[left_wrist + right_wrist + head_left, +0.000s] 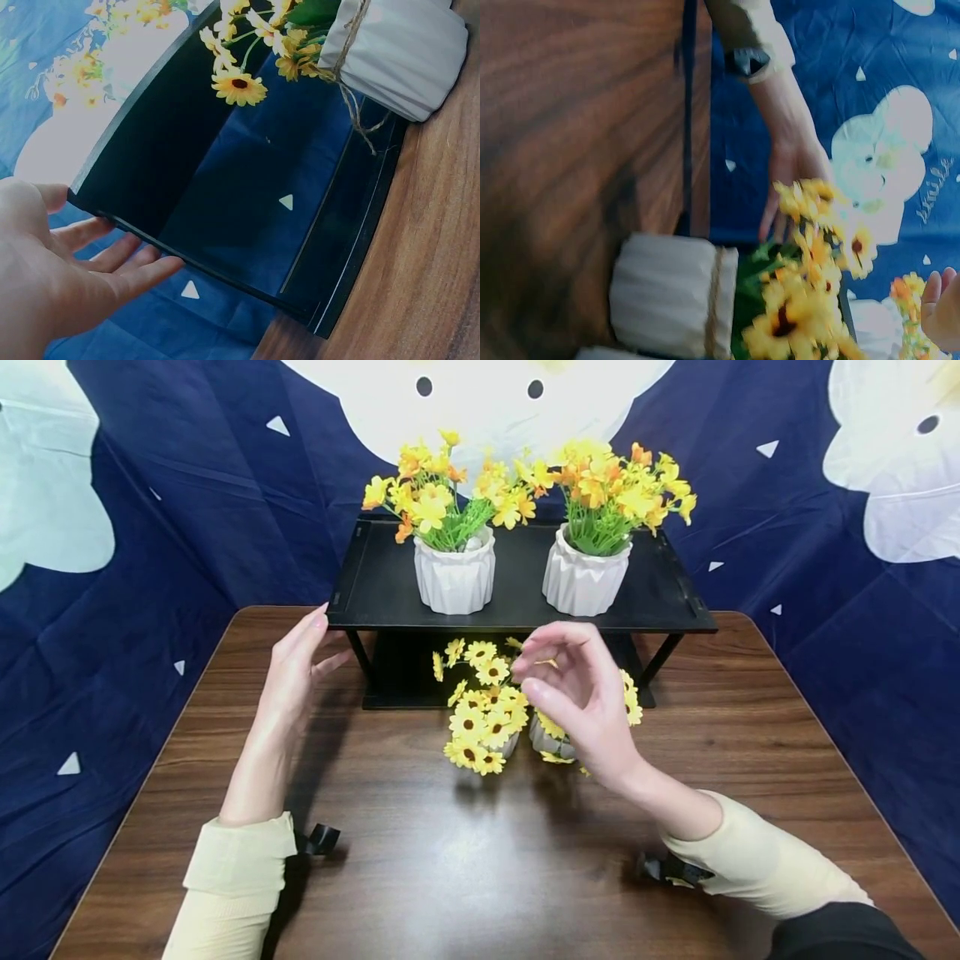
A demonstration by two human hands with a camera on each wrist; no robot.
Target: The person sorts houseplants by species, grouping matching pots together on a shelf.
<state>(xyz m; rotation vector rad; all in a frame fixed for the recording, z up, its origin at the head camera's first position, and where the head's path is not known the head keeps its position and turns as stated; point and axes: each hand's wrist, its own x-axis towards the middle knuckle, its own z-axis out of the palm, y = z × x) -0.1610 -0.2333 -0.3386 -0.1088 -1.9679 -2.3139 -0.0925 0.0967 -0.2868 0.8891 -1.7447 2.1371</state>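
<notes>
A black two-level shelf (517, 585) stands on the table. With its fingertips, my left hand (292, 668) touches the shelf's left front corner and side; the left wrist view shows the fingers nearly straight along it. Two white ribbed pots (454, 578) with yellow and orange flowers (431, 502) are on the top board. Two more pots with yellow dark-centred daisies (480, 727) stand low at the shelf's front. Above the right one hovers my right hand (581, 702), fingers loosely bent and holding nothing, hiding part of that plant. Twine circles one low pot (397, 56).
The brown wooden table (450, 877) has a blue cloth (202, 460) with white shapes behind and around it. A black band (318, 839) hangs at the left sleeve cuff, and another dark strap (675, 868) is at the right cuff.
</notes>
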